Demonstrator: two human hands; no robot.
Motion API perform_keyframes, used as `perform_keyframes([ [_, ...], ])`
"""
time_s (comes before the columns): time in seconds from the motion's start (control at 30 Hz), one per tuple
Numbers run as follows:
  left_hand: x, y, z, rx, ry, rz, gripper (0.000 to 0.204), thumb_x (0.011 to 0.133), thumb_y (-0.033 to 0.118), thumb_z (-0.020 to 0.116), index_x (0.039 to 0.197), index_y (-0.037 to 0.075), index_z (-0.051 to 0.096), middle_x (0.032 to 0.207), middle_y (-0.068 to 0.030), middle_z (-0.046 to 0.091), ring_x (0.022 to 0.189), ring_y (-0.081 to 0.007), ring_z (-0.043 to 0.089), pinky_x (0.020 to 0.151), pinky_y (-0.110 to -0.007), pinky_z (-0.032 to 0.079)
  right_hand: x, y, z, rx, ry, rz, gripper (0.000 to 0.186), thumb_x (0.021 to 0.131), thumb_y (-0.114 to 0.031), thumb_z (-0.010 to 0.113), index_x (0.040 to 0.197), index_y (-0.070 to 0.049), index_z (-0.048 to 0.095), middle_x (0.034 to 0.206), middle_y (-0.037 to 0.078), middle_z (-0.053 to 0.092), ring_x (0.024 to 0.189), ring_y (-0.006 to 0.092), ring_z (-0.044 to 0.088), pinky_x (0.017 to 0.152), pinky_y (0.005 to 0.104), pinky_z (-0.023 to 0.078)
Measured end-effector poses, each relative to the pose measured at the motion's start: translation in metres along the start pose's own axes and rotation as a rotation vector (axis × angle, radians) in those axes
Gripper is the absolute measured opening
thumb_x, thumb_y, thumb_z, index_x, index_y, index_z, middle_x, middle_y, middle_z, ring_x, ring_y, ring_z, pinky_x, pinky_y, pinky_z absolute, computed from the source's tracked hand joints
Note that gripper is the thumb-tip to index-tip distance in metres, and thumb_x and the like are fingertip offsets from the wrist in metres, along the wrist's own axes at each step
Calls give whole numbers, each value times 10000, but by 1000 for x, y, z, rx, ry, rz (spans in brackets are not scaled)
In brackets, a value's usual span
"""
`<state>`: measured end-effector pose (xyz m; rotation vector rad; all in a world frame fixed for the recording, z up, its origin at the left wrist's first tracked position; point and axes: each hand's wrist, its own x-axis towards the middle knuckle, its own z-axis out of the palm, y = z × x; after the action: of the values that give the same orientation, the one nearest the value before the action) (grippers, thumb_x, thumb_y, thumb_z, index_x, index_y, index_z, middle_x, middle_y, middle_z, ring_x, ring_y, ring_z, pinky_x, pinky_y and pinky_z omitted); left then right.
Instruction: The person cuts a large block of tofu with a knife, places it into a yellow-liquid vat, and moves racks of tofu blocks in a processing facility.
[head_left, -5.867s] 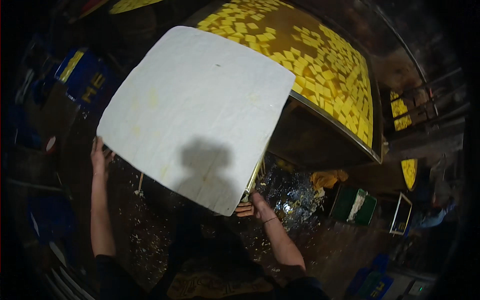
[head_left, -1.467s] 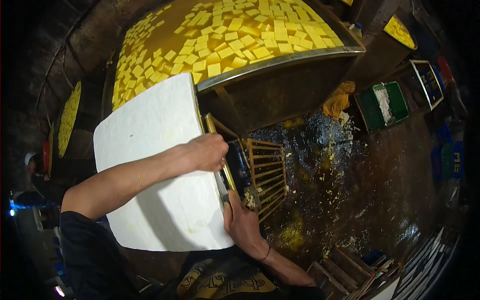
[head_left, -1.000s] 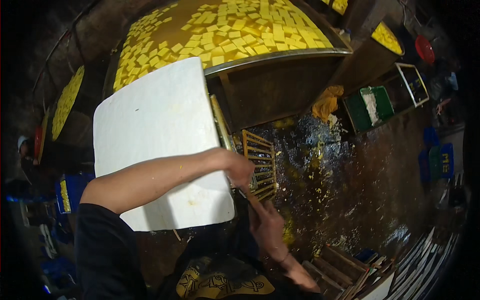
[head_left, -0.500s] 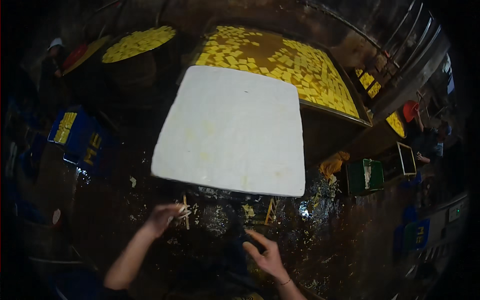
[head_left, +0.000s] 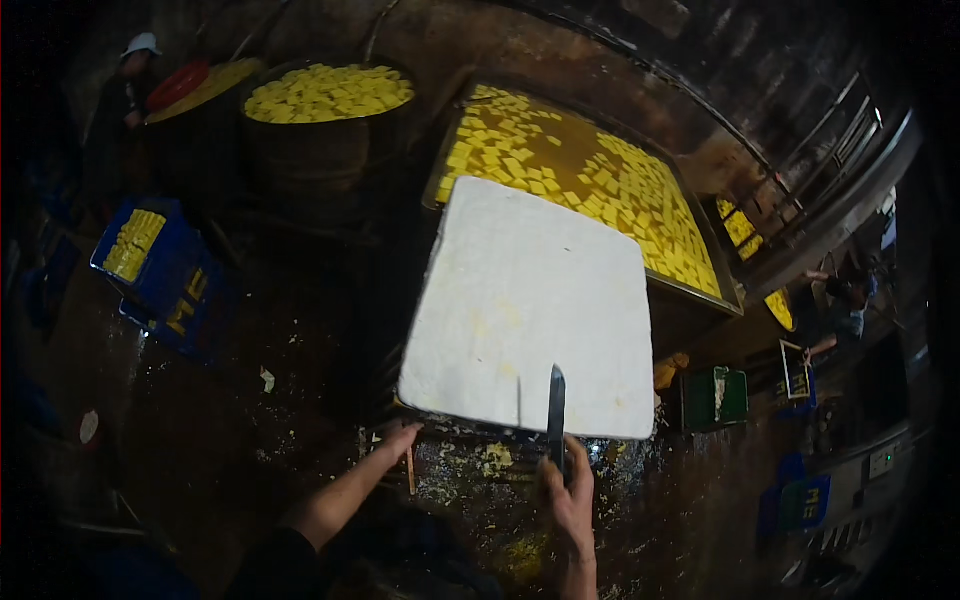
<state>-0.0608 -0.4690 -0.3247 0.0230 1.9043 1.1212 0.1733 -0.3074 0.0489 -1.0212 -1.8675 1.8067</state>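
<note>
A large white slab that looks like tofu (head_left: 540, 290) lies flat in front of me, with faint yellow stains and a short dark line near its front edge. My right hand (head_left: 570, 490) is closed round a knife (head_left: 557, 400), its broad blade pointing away from me over the slab's front edge. Whether the blade touches the slab, I cannot tell. My left hand (head_left: 402, 438) is at the slab's front left corner, by the dark edge beneath it; its fingers are too small and blurred to make out.
Behind the slab stands a wide vat (head_left: 725, 300) of yellow blocks in liquid. A round tub (head_left: 310, 165) of yellow pieces is at back left, near a person (head_left: 125, 100). Blue crates (head_left: 185, 285) stand left, a green crate (head_left: 715, 400) right. Another person (head_left: 850, 310) is far right.
My right hand has risen to the slab's front edge, and the knife now shows in it. My left hand has moved right to the slab's corner. The whole view has shifted.
</note>
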Motion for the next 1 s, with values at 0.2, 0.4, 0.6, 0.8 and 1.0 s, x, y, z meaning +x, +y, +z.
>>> perform_keyframes([
  [0.2,33,159,-91,-202,210,376,441,908,291,623,1260,31,567,1102,-93,645,927,-167,631,792,-306,496,149,-58,118,-198,44,-40,349,989,-254,494,1210,14,521,716,39,550,585,83,476,491,273,378],
  [0.4,61,356,-141,-435,-30,601,524,925,267,625,1383,66,465,1051,-45,597,808,-114,599,660,-269,497,295,-71,233,-703,202,-398,170,962,-153,473,1051,-9,455,720,313,610,685,490,608,584,553,452],
  [0.6,141,458,-132,-381,-236,730,502,939,174,575,1410,63,442,1106,-48,607,820,-106,589,681,-255,502,394,-78,282,-911,385,-310,188,944,-164,496,1054,-19,452,741,320,618,717,508,607,606,573,461],
  [0.8,216,474,-128,-250,-210,914,519,895,203,533,1407,152,464,1169,-223,635,1011,-323,643,855,-369,499,441,-85,317,-975,458,-328,169,935,-148,500,1035,-21,451,729,315,617,719,509,604,601,571,463],
  [1.0,195,493,-129,-246,-188,926,342,912,212,583,1193,23,622,1121,-183,640,1019,-283,627,895,-339,473,409,-85,304,-1064,418,-243,160,937,-117,492,1051,-19,438,746,291,617,685,492,594,568,566,441],
])
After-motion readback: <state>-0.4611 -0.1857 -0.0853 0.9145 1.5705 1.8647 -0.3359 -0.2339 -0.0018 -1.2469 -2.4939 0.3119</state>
